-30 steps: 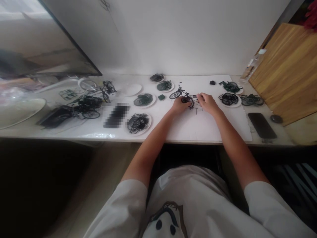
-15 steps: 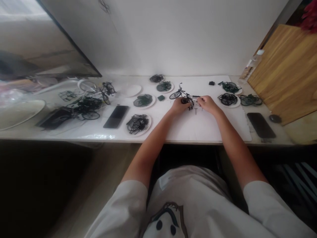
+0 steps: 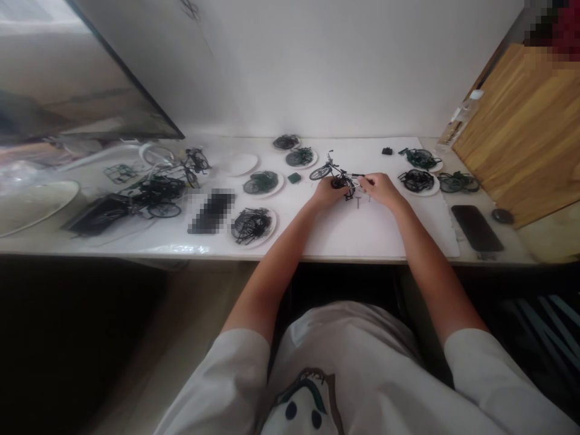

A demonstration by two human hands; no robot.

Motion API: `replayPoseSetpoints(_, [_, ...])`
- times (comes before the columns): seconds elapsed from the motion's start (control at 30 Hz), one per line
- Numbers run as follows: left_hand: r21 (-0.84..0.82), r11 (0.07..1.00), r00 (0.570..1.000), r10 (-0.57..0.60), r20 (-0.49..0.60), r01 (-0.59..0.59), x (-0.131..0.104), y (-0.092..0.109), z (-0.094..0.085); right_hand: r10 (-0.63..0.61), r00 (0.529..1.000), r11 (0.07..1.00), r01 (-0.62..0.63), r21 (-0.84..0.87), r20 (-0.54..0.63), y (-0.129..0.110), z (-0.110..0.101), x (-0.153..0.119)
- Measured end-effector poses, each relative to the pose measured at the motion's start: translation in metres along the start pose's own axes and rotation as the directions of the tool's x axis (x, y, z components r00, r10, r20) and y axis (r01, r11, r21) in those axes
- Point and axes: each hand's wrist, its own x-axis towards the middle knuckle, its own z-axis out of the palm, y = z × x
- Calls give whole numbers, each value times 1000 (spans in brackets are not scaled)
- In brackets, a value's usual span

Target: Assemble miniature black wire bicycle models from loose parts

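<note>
A small black model bicycle (image 3: 330, 167) stands at an angle on the white sheet, its front wheel toward the left. My left hand (image 3: 329, 192) is closed around its rear part, by the back wheel. My right hand (image 3: 378, 186) pinches at the bicycle's right end, with thumb and forefinger together. A short dark rod (image 3: 357, 176) shows just beside those fingertips; what they grip is too small to make out. Below the hands a small T-shaped metal piece (image 3: 357, 202) lies on the sheet.
Plates of dark bicycle parts stand left (image 3: 251, 226) and right (image 3: 419, 181). A green block (image 3: 294, 178) and a black piece (image 3: 386, 151) lie farther back. At the right are a phone (image 3: 477, 228), a bottle (image 3: 462, 118) and a wooden board (image 3: 525, 127). More model bicycles (image 3: 158, 187) crowd the left.
The fingers of my right hand have shifted very slightly at the bicycle. My left hand and the bicycle stay in nearly the same place.
</note>
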Motion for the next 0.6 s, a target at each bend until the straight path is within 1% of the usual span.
replayPoseSetpoints(0.07, [-9, 1000, 1000, 4, 9, -4, -1, 1, 0, 31, 999, 999, -31, -8, 17, 0, 0, 0])
replayPoseSetpoints(0.23, [-22, 999, 1000, 31, 3, -31, -1, -1, 0, 82, 996, 997, -82, -2, 16, -1, -1, -2])
replayPoseSetpoints(0.37, [23, 999, 1000, 26, -6, -26, 2, -4, 1, 131, 988, 991, -133, 21, 81, 0, -2, -3])
replayPoseSetpoints(0.47, [42, 999, 1000, 24, -7, -23, 3, -5, 1, 110, 990, 994, -110, 2, 87, 1, -2, -3])
replayPoseSetpoints(0.6, [38, 999, 1000, 16, 2, -16, 1, -3, 1, 33, 997, 997, -28, -67, 73, -2, -2, -2])
